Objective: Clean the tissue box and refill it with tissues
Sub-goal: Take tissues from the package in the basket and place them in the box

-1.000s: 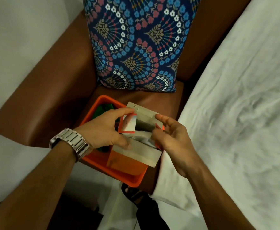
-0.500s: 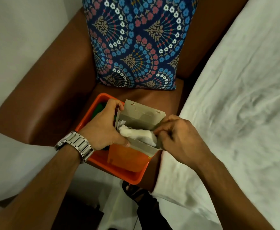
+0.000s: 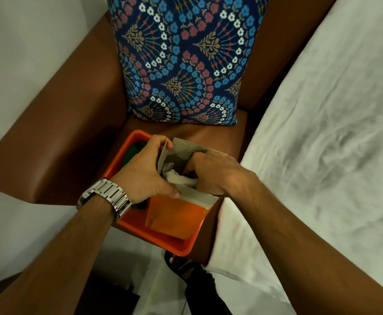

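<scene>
Brown armchair seat [image 3: 211, 135] beside a white-sheeted bed [image 3: 322, 155] | orange bin [image 3: 186, 245] at the seat's front edge, tissue box [image 3: 174, 214] standing in it | your left hand [image 3: 145, 176] grips the box's open flap | your right hand [image 3: 213, 173] is closed on white tissues [image 3: 181, 179] inside the opening.

A brown armchair [image 3: 56, 142] stands at centre-left, a blue floral cushion [image 3: 181, 57] upright against its back. An orange tub [image 3: 181, 244] sits on the near seat edge, green cloth [image 3: 132, 153] inside at its far-left corner. A white bedsheet [image 3: 322, 133] fills the right side.
</scene>
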{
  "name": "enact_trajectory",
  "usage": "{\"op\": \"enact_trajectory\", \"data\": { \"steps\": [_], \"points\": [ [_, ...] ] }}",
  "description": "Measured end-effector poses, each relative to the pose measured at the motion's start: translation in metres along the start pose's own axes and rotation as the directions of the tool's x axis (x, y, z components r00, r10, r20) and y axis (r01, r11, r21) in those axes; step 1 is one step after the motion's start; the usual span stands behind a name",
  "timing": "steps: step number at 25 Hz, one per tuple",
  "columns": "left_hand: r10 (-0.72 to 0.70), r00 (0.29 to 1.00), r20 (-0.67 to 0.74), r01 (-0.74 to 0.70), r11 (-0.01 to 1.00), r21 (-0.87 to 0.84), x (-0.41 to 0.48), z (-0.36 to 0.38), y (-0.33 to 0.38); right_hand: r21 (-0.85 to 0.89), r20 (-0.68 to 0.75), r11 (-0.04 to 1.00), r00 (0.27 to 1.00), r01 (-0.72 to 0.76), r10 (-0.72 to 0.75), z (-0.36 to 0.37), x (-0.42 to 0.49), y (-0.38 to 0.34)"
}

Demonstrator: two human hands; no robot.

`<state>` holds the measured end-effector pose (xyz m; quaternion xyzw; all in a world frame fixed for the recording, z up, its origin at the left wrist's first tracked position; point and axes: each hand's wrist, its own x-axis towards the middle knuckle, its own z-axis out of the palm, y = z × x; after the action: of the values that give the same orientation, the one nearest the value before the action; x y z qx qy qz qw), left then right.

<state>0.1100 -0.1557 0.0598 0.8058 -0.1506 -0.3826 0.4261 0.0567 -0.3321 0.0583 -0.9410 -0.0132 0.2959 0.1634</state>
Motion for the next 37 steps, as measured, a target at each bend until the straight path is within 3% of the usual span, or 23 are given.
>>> {"op": "enact_trajectory", "data": {
  "steps": [5, 10, 14, 20, 22, 24, 25, 26, 28, 30, 32, 37],
  "points": [
    [-0.020, 1.000, 0.007, 0.020, 0.999, -0.031, 0.011, -0.002, -0.006, 0.046, -0.037, 0.997, 0.997, -0.064, 0.066, -0.014, 0.003, -0.002],
    [-0.017, 0.999, 0.027, 0.017, 1.000, -0.022, 0.039, 0.000, -0.006, 0.251, -0.350, 0.968, 0.931, -0.009, 0.099, -0.059, -0.025, -0.002],
    [-0.049, 0.998, 0.027, 0.048, 0.998, 0.033, 0.062, 0.005, -0.003, 0.350, -0.344, 0.937, 0.931, 0.007, 0.121, -0.075, -0.045, -0.002],
    [-0.175, 0.984, 0.039, 0.171, 0.981, 0.089, 0.067, 0.013, 0.001, 0.392, -0.577, 0.914, 0.801, 0.103, 0.157, -0.101, -0.086, 0.004],
    [-0.122, 0.988, -0.096, 0.132, 0.985, 0.114, 0.056, 0.015, 0.003, 0.416, -0.573, 0.899, 0.807, 0.138, 0.141, -0.108, -0.095, 0.000],
    [-0.074, 0.937, -0.341, 0.052, 0.996, -0.074, 0.035, 0.012, 0.002, 0.414, -0.568, 0.893, 0.817, 0.177, 0.101, -0.111, -0.100, -0.006],
    [-0.134, 0.909, -0.394, 0.009, 0.953, -0.303, 0.021, 0.008, 0.000, 0.423, -0.573, 0.881, 0.816, 0.212, 0.079, -0.111, -0.100, -0.009],
    [-0.203, 0.905, -0.375, -0.046, 0.828, -0.559, 0.004, 0.005, -0.004, 0.458, -0.566, 0.853, 0.822, 0.250, 0.063, -0.109, -0.099, -0.013],
    [-0.262, 0.940, -0.216, -0.074, 0.462, -0.884, -0.034, -0.004, -0.021, 0.607, -0.500, 0.725, 0.865, 0.324, 0.032, -0.098, -0.092, -0.026],
    [-0.194, 0.977, -0.089, -0.048, 0.205, -0.978, -0.071, -0.009, -0.043, 0.757, -0.397, 0.567, 0.918, 0.324, 0.005, -0.081, -0.085, -0.040],
    [-0.160, 0.984, -0.075, -0.061, 0.087, -0.994, -0.110, -0.010, -0.074, 0.844, -0.255, 0.478, 0.966, 0.242, -0.037, -0.054, -0.075, -0.065],
    [-0.292, 0.940, -0.177, -0.222, -0.131, -0.966, -0.223, 0.006, -0.164, 0.838, 0.025, 0.535, 0.973, 0.105, -0.230, 0.017, -0.069, -0.159]
  ]
}}
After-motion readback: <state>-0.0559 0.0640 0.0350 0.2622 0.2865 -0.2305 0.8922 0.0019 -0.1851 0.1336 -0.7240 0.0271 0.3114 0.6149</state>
